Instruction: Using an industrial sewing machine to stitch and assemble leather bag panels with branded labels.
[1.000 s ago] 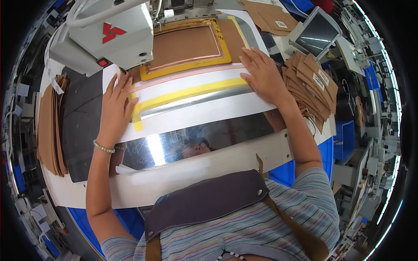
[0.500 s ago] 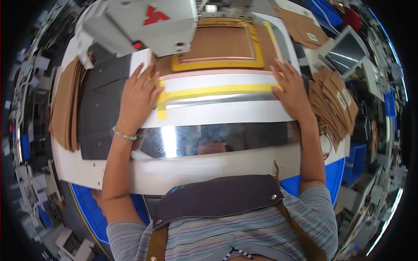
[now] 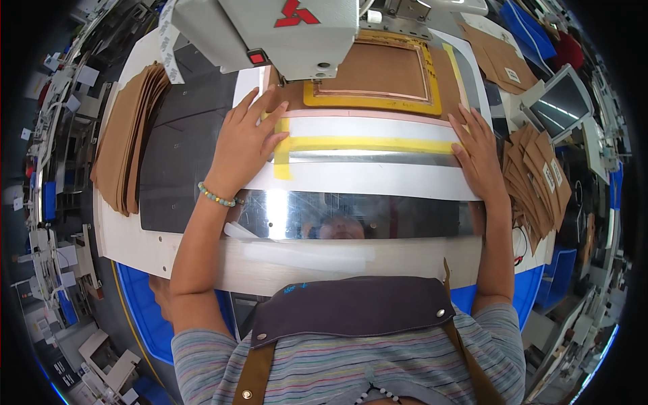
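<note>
Hands flat, fingers spread: left hand (image 3: 244, 145) at the white template plate's (image 3: 364, 179) nine o'clock edge, right hand (image 3: 478, 150) at three o'clock; yellow tape (image 3: 371, 144) between; sewing machine head (image 3: 270, 30) crowds twelve.

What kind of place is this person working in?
Most likely a leather-goods or sewing workshop: an industrial sewing machine stands over a yellow-framed template, with stacks of cut brown pieces at both sides.

Lighting: bright, even, from overhead, as I read it. Glare: white hotspot on the mirror-like metal strip (image 3: 351, 214) along the surface's near edge. Shadows: soft, short. Focus: sharp centrally. Distortion: strong fisheye bending, black vignette at the corners.
</note>
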A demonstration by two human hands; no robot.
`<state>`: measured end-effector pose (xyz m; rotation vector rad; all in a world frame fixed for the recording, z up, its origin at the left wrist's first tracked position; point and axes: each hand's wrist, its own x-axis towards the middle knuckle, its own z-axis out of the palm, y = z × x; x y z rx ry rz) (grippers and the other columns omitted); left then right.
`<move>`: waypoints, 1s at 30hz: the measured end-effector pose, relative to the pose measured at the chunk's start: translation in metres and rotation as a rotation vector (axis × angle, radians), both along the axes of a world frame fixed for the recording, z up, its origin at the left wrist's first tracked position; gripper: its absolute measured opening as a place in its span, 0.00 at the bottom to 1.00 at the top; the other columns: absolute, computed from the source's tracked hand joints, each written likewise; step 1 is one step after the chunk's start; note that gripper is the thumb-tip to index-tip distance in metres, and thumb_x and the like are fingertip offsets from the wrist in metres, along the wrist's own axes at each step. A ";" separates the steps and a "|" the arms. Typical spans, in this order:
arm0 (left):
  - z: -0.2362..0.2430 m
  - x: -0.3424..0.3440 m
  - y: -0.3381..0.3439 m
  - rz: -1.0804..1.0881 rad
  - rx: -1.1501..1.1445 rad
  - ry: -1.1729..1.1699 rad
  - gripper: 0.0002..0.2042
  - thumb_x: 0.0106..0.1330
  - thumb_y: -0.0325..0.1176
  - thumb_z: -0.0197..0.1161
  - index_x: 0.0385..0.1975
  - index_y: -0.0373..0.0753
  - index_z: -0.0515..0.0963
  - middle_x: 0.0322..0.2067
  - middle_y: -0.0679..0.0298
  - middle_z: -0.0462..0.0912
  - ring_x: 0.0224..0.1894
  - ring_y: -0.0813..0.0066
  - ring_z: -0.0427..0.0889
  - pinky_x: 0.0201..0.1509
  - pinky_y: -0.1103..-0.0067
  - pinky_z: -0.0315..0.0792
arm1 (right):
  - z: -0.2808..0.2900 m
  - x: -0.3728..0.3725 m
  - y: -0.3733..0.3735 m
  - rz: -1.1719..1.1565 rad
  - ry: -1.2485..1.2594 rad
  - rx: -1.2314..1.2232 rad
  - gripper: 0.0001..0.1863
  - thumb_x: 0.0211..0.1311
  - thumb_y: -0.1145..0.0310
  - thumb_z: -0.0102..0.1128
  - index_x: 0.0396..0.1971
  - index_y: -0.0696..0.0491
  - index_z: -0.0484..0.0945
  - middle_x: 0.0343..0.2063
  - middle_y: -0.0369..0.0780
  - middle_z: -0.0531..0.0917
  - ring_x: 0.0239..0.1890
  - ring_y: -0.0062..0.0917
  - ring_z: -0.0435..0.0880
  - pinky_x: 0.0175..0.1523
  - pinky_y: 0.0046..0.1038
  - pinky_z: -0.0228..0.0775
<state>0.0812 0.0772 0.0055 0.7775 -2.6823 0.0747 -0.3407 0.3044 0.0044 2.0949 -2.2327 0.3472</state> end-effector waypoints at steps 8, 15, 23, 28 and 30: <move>0.000 -0.007 0.000 -0.037 0.177 0.065 0.20 0.70 0.36 0.69 0.60 0.40 0.84 0.71 0.58 0.75 0.75 0.50 0.67 0.77 0.62 0.65 | 0.005 -0.003 0.007 -0.024 -0.015 -0.008 0.28 0.81 0.49 0.49 0.73 0.44 0.75 0.78 0.42 0.66 0.82 0.42 0.55 0.83 0.45 0.44; -0.001 -0.005 0.001 -0.057 0.197 0.116 0.18 0.72 0.31 0.66 0.60 0.37 0.83 0.70 0.55 0.76 0.75 0.50 0.69 0.77 0.61 0.64 | -0.015 -0.015 0.001 0.056 -0.039 -0.070 0.27 0.80 0.51 0.53 0.71 0.48 0.76 0.77 0.44 0.66 0.80 0.45 0.58 0.82 0.46 0.47; -0.003 -0.013 0.001 -0.036 0.171 0.051 0.23 0.76 0.29 0.61 0.70 0.38 0.75 0.74 0.55 0.70 0.77 0.52 0.66 0.81 0.62 0.58 | 0.009 -0.020 0.012 0.018 0.116 -0.253 0.22 0.77 0.50 0.58 0.59 0.49 0.85 0.73 0.43 0.72 0.76 0.37 0.66 0.76 0.46 0.61; -0.004 0.001 0.002 -0.041 0.156 0.022 0.23 0.75 0.30 0.61 0.69 0.38 0.76 0.74 0.54 0.70 0.77 0.52 0.66 0.80 0.62 0.59 | 0.084 -0.097 0.073 -0.484 0.311 -0.589 0.13 0.74 0.65 0.60 0.53 0.51 0.86 0.53 0.43 0.88 0.58 0.41 0.84 0.62 0.41 0.76; 0.000 -0.004 0.000 -0.066 0.169 0.066 0.22 0.75 0.32 0.63 0.67 0.38 0.78 0.73 0.53 0.72 0.76 0.51 0.67 0.78 0.62 0.61 | 0.083 -0.150 0.111 -0.710 0.335 -0.433 0.15 0.74 0.61 0.57 0.47 0.53 0.88 0.46 0.48 0.89 0.54 0.45 0.85 0.59 0.45 0.77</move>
